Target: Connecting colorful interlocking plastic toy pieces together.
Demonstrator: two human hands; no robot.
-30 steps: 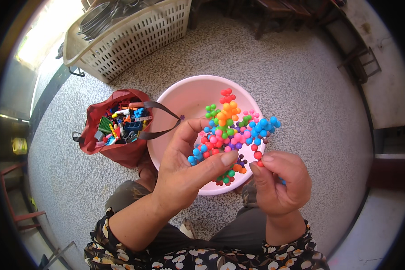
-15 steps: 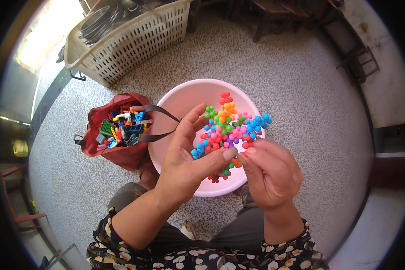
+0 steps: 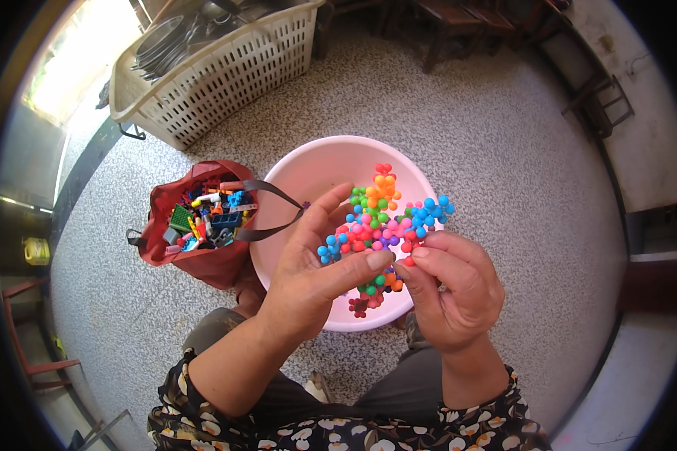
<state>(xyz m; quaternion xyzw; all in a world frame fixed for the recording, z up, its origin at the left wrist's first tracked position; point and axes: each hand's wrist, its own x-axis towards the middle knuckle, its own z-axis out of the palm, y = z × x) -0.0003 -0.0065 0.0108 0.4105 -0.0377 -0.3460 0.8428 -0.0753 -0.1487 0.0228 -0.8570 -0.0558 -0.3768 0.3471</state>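
Observation:
Over a pink plastic basin [image 3: 338, 144] I hold up a cluster of joined ball-shaped building pieces [image 3: 384, 225] in blue, green, orange, pink, red and purple. My left hand [image 3: 308, 263] supports it from the left, thumb laid across the front and fingers behind. My right hand [image 3: 455, 293] pinches a red ball piece [image 3: 409, 261] between thumb and forefinger at the cluster's lower right side. Whether that red piece is joined to the cluster, I cannot tell. The left fingertips behind the cluster are partly hidden.
Left of the basin stands a red fabric bag [image 3: 203, 274] full of mixed toy bricks [image 3: 210, 218], its dark strap [image 3: 278, 225] hanging over the basin's rim. A cream slatted crate [image 3: 226, 90] with dark pans is at the far left. Wooden stools [image 3: 459, 22] stand at the back.
The cluster has tilted slightly, and its top sits a little lower. Between my right thumb and forefinger the red piece now shows more. Basin and bag appear slightly lower as the view shifts.

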